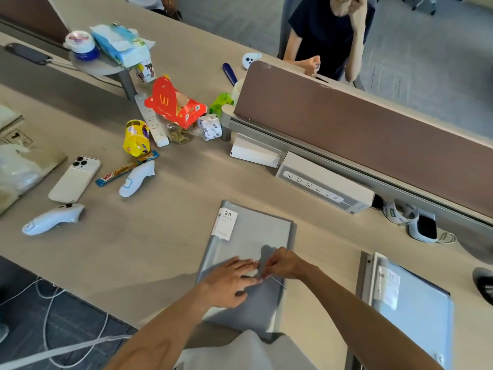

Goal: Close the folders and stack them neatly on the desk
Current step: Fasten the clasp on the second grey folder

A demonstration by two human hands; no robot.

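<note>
Lying flat on the desk just in front of the person, the grey folder has a white label reading "20" at its far left corner. The left hand rests on the near half of its cover, palm down, with the fingers straight, slightly spread and pointing right. The right hand sits just beside it, and the fingertips of the two hands meet. Its fingers are curled and pinch a thin pale strip that sticks out toward the near right over the cover. Whether that strip belongs to the folder I cannot tell. Both bare forearms reach in from the bottom of the view.

A second folder, bluish with a grey spine and its own white label, lies well apart to the right, near the desk's front edge, and looks closed. The two folders are not stacked.

To the left lie a white phone face down, a white controller, another controller and a snack bar. Farther back are a yellow can and a red carton. A boxed power strip sits at the foot of the brown divider on the right. Beyond the divider sits a person in a dark top.
</note>
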